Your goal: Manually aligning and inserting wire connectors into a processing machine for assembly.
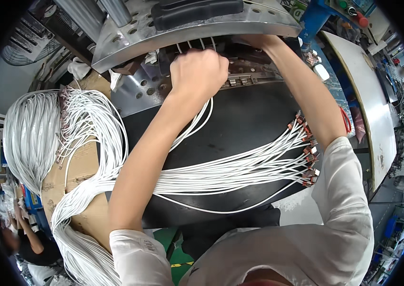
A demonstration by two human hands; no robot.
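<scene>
My left hand [199, 70] is closed around a few thin white cables [204, 118] at the machine's opening. Their upper lengths rise past my knuckles under a thick steel plate [197, 39], and their tails loop down below my wrist. Beside that hand, a metal mold block [244, 80] holds a row of small metal connectors. My right hand [258, 41] reaches in beneath the plate's right side; the fingers are hidden there, so their state and anything in them do not show. Across the black work surface [244, 119] lies a bundle of white cables [221, 174] with red-and-silver connector ends [309, 164].
Coiled white cables [33, 138] and a loose heap [94, 119] rest on cardboard [87, 209] at left. Steel columns [85, 19] stand at the back left. A pale table [361, 95] stands to the right. Another person [33, 240] works at far lower left.
</scene>
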